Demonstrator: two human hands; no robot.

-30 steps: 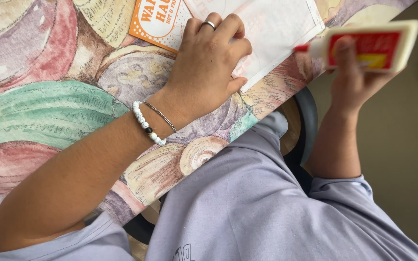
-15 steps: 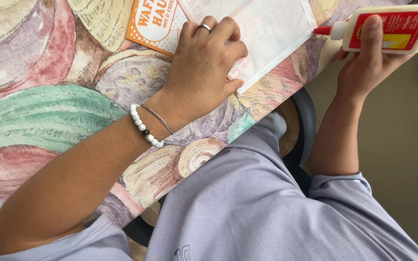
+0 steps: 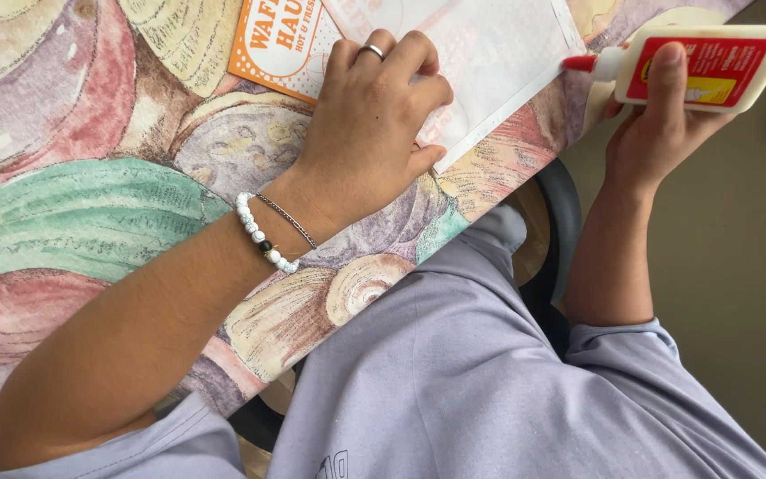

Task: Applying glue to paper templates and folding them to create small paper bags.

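My left hand (image 3: 370, 133) rests palm down on a white sheet of paper (image 3: 498, 53) lying on the table, fingers curled over it; it wears a ring and bead bracelets. My right hand (image 3: 662, 124) grips a white glue bottle (image 3: 698, 66) with a red label, held sideways beyond the table's edge. The bottle's red tip (image 3: 578, 63) touches the right edge of the white sheet.
The table wears a cloth printed with big shells (image 3: 90, 213) in green, pink and purple. An orange printed card (image 3: 281, 40) lies under the white sheet, by my left fingers. My lap in grey fabric (image 3: 454, 372) and a dark chair edge (image 3: 560, 222) are below.
My right hand has swung the glue bottle up and leftwards, bringing its red tip to the sheet's right edge. My left hand stays pressed on the paper.
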